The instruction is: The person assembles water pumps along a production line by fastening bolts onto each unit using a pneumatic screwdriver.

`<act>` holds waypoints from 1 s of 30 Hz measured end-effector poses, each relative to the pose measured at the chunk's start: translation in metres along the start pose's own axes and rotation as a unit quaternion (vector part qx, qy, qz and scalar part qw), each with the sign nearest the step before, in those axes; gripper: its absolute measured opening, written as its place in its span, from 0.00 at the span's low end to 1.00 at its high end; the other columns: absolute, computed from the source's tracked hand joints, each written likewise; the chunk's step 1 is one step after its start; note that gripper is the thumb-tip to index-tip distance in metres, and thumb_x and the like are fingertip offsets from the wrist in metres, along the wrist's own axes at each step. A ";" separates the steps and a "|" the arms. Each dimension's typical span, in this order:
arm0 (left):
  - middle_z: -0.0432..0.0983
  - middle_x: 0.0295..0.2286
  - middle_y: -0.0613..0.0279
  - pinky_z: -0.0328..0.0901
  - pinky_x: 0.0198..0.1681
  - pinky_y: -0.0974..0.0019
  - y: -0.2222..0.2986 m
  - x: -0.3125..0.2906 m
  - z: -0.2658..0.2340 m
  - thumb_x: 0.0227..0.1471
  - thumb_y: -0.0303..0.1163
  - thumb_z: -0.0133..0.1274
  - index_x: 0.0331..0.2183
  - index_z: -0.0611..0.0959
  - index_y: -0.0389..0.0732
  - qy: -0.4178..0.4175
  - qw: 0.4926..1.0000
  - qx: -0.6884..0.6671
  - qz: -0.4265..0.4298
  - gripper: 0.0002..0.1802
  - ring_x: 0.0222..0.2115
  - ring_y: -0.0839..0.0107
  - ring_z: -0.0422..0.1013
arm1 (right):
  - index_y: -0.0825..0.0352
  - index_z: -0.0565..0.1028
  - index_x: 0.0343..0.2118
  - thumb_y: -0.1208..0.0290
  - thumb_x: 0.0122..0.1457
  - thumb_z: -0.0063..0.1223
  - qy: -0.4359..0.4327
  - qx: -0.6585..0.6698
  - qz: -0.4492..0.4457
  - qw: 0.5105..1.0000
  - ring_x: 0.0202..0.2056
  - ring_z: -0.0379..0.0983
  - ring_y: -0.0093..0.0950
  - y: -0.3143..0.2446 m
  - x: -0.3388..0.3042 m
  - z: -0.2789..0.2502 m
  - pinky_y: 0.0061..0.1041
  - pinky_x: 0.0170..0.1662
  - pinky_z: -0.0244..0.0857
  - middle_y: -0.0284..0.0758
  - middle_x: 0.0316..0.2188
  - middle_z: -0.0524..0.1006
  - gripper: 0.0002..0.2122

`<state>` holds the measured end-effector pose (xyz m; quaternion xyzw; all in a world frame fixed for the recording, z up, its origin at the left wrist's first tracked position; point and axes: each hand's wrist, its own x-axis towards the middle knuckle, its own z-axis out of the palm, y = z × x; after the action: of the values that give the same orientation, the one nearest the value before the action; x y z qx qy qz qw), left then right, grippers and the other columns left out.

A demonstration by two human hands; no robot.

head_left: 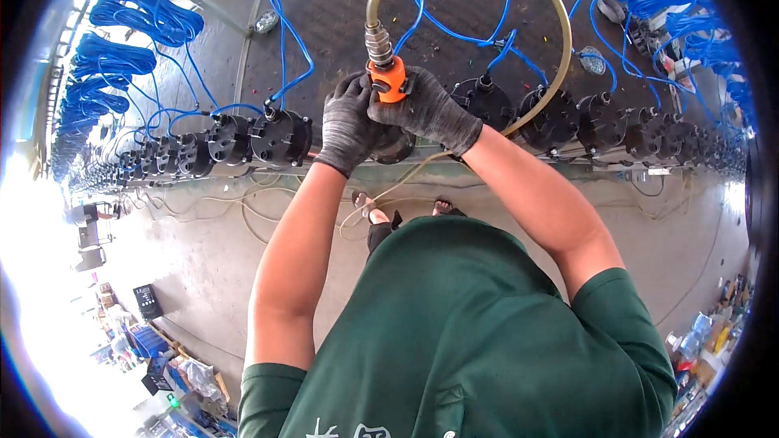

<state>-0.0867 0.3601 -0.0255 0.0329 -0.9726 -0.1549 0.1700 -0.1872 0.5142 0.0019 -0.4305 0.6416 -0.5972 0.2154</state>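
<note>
My left hand (349, 123) and my right hand (432, 107), both in dark grey knit gloves, close around an orange hose-end fitting (389, 79). Its exact kind is hard to make out. A metal coupler (378, 44) joins its top to a yellowish clear hose (560, 8), which loops up and over to the right. Right under the gloves sits a round black housing (394, 148), mostly hidden by them. Beside my left hand stands another black housing (280, 136) with a blue cable; a further black housing (480, 99) is just right of my right hand.
A long row of black housings (550, 118) runs along the dark bench (341, 8) edge on both sides. Coiled blue cables (154, 8) hang at left, right and far side. Hose loops (260, 203) lie on the floor. Boxes and clutter (187, 377) stand behind at lower left.
</note>
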 end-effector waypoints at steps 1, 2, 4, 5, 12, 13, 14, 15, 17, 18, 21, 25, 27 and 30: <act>0.74 0.52 0.56 0.63 0.56 0.47 0.002 0.001 -0.001 0.42 0.48 0.64 0.54 0.76 0.46 0.007 1.000 0.004 0.004 0.37 0.56 0.51 0.67 | 0.66 0.77 0.41 0.70 0.50 0.65 0.001 0.001 0.001 1.000 0.37 0.79 0.31 0.002 0.000 -0.002 0.29 0.46 0.74 0.36 0.35 0.81 0.15; 0.74 0.52 0.56 0.63 0.56 0.47 0.004 0.002 -0.002 0.42 0.48 0.64 0.54 0.76 0.46 0.006 1.000 0.003 0.005 0.37 0.56 0.51 0.67 | 0.65 0.77 0.41 0.69 0.51 0.65 -0.007 -0.019 0.006 1.000 0.37 0.79 0.30 0.004 0.002 -0.004 0.29 0.46 0.73 0.36 0.36 0.81 0.15; 0.74 0.51 0.55 0.63 0.56 0.47 0.007 0.003 -0.004 0.41 0.47 0.65 0.53 0.77 0.46 0.004 1.000 0.017 0.007 0.36 0.55 0.51 0.67 | 0.65 0.77 0.41 0.69 0.51 0.65 -0.017 -0.037 0.011 0.999 0.37 0.79 0.30 0.007 0.004 -0.004 0.29 0.46 0.73 0.36 0.36 0.81 0.15; 0.74 0.51 0.55 0.63 0.56 0.47 0.003 0.002 -0.001 0.41 0.47 0.65 0.53 0.77 0.46 0.004 1.000 0.018 0.006 0.36 0.55 0.51 0.67 | 0.65 0.77 0.42 0.67 0.51 0.66 -0.002 -0.028 0.003 1.000 0.37 0.79 0.32 0.007 0.004 -0.002 0.30 0.45 0.73 0.38 0.35 0.81 0.16; 0.74 0.51 0.55 0.63 0.58 0.49 0.007 0.011 -0.007 0.41 0.41 0.65 0.51 0.79 0.47 -0.018 1.000 0.014 0.002 0.32 0.55 0.47 0.66 | 0.65 0.76 0.42 0.65 0.51 0.65 0.019 -0.095 -0.001 0.995 0.37 0.80 0.37 0.004 0.007 -0.006 0.33 0.44 0.73 0.40 0.35 0.82 0.17; 0.74 0.51 0.55 0.63 0.58 0.49 0.008 0.011 -0.008 0.41 0.40 0.65 0.51 0.79 0.47 -0.016 1.000 0.008 -0.001 0.32 0.55 0.47 0.66 | 0.65 0.76 0.42 0.65 0.51 0.65 0.020 -0.096 -0.001 0.995 0.37 0.80 0.37 0.003 0.007 -0.006 0.33 0.44 0.73 0.40 0.35 0.82 0.17; 0.74 0.51 0.55 0.63 0.58 0.49 0.008 0.012 -0.008 0.41 0.40 0.65 0.51 0.79 0.47 -0.015 1.000 0.008 0.000 0.32 0.55 0.47 0.66 | 0.65 0.76 0.42 0.65 0.51 0.65 0.020 -0.089 -0.003 0.996 0.38 0.80 0.37 0.002 0.007 -0.006 0.33 0.44 0.74 0.41 0.35 0.82 0.17; 0.74 0.51 0.55 0.63 0.58 0.49 0.008 0.012 -0.009 0.40 0.40 0.65 0.50 0.80 0.46 -0.014 1.000 0.010 0.003 0.32 0.55 0.47 0.66 | 0.65 0.76 0.43 0.65 0.51 0.65 0.020 -0.083 -0.006 0.996 0.38 0.80 0.38 0.002 0.007 -0.007 0.33 0.44 0.74 0.41 0.35 0.82 0.17; 0.74 0.51 0.55 0.63 0.58 0.49 0.003 0.013 -0.006 0.40 0.40 0.65 0.50 0.80 0.46 -0.014 1.000 0.011 0.003 0.32 0.54 0.48 0.66 | 0.65 0.76 0.43 0.66 0.51 0.65 0.022 -0.064 -0.010 0.998 0.37 0.80 0.36 0.005 0.008 -0.006 0.33 0.44 0.74 0.41 0.35 0.82 0.17; 0.75 0.50 0.54 0.64 0.56 0.48 -0.002 0.014 -0.002 0.38 0.45 0.67 0.51 0.79 0.46 -0.004 1.000 0.004 0.011 0.36 0.54 0.48 0.67 | 0.65 0.76 0.43 0.66 0.51 0.66 0.024 -0.045 -0.016 0.999 0.37 0.80 0.34 0.007 0.009 -0.007 0.32 0.44 0.73 0.40 0.34 0.82 0.17; 0.77 0.47 0.54 0.65 0.53 0.46 0.000 0.020 0.001 0.38 0.50 0.67 0.50 0.79 0.46 0.004 1.000 0.002 0.020 0.36 0.53 0.49 0.68 | 0.64 0.75 0.44 0.66 0.50 0.69 0.018 0.023 0.007 1.000 0.36 0.79 0.28 0.012 0.009 -0.013 0.30 0.44 0.73 0.34 0.34 0.81 0.19; 0.77 0.47 0.55 0.64 0.54 0.46 -0.011 0.026 0.005 0.49 0.46 0.60 0.46 0.82 0.46 0.010 1.000 -0.007 0.029 0.23 0.52 0.48 0.68 | 0.64 0.73 0.49 0.67 0.46 0.73 0.088 0.240 -0.007 0.967 0.36 0.77 0.24 -0.020 -0.007 -0.029 0.27 0.43 0.73 0.27 0.38 0.78 0.27; 0.77 0.48 0.56 0.63 0.54 0.46 -0.008 0.034 0.000 0.53 0.42 0.56 0.46 0.83 0.48 -0.028 1.000 -0.003 0.004 0.19 0.53 0.49 0.68 | 0.67 0.74 0.49 0.68 0.46 0.72 0.141 0.320 0.043 0.936 0.35 0.78 0.26 -0.024 -0.026 -0.049 0.28 0.41 0.74 0.31 0.35 0.79 0.27; 0.76 0.50 0.57 0.63 0.56 0.47 -0.034 0.053 0.008 0.53 0.44 0.57 0.48 0.83 0.50 -0.058 0.998 -0.016 -0.029 0.20 0.53 0.50 0.68 | 0.69 0.74 0.50 0.72 0.47 0.67 0.156 0.411 0.028 0.898 0.30 0.79 0.31 -0.008 -0.051 -0.071 0.27 0.36 0.73 0.37 0.29 0.80 0.25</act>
<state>-0.1385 0.3236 -0.0264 0.0499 -0.9769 -0.1766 0.1094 -0.2137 0.5980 0.0110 -0.1867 0.3765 -0.8609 0.2868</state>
